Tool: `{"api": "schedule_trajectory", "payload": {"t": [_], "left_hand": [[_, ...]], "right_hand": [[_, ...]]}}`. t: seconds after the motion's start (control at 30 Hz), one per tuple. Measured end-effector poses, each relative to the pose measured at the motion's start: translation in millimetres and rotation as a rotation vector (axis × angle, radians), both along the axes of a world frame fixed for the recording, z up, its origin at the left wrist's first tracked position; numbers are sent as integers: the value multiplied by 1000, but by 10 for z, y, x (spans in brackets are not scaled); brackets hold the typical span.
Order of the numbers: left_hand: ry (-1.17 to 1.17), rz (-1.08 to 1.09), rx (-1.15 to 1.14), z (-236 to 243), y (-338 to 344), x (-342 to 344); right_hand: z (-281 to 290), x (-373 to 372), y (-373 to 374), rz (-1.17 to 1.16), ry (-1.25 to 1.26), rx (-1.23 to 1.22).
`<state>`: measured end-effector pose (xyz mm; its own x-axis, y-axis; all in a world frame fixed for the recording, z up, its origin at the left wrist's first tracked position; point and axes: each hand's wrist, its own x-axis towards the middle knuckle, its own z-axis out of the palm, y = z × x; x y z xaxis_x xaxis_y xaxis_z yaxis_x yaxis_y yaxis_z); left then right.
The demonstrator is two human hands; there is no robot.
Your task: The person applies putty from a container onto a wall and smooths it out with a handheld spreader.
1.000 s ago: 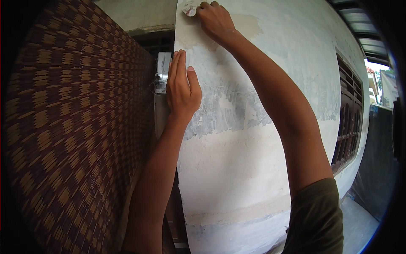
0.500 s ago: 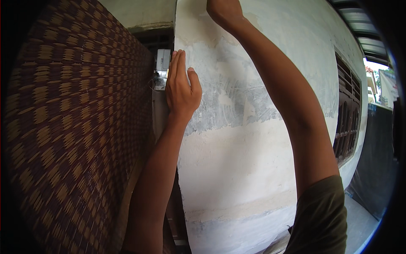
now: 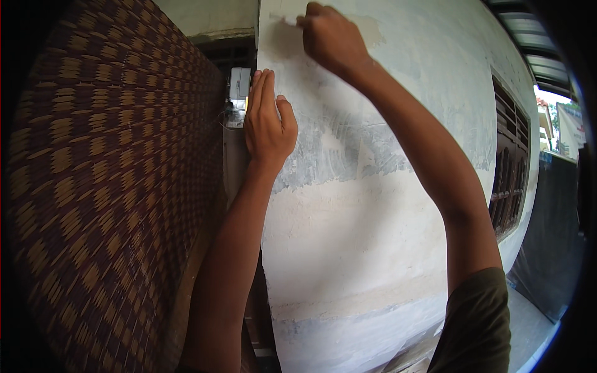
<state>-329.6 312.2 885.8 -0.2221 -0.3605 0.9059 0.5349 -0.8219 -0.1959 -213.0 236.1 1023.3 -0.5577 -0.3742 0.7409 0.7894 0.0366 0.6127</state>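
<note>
My left hand (image 3: 270,124) lies flat against the left edge of a white wall (image 3: 348,242), its fingers stretched upward and its thumb apart. Higher up, my right hand (image 3: 333,42) is closed around a small tool with a whitish end (image 3: 290,21). That end points left, close to the wall's upper left part. Most of the tool is hidden in my fist and its tip is blurred, so its exact kind does not show. Around both hands the wall carries patchy grey and beige areas with rough, scraped-looking borders.
A brown and tan woven mat (image 3: 118,168) stands along the left side. Between it and the wall sits a pale electric meter box (image 3: 239,84) with thin wires. A dark slatted window (image 3: 511,158) and a dark sheet (image 3: 547,217) are at the right.
My right hand has come down from the top edge, bringing the tool's whitish end into view. My left hand stays at the wall's edge.
</note>
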Motion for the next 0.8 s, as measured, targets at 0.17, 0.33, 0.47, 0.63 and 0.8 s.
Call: {"api": "schedule_trajectory", "payload": {"t": [0.17, 0.33, 0.47, 0.63, 0.8], "left_hand": [[8, -8, 2, 10, -55, 58], [27, 23, -31, 0, -32, 22], [21, 25, -23, 5, -1, 2], [5, 3, 19, 22, 9, 32], [4, 12, 28, 24, 28, 57]], "right_hand": [[788, -94, 12, -108, 145, 65], [667, -156, 302, -266, -31, 51], [253, -111, 212, -317, -126, 49], [-104, -53, 10, -210, -171, -60], [376, -42, -189, 177, 75, -258]]}}
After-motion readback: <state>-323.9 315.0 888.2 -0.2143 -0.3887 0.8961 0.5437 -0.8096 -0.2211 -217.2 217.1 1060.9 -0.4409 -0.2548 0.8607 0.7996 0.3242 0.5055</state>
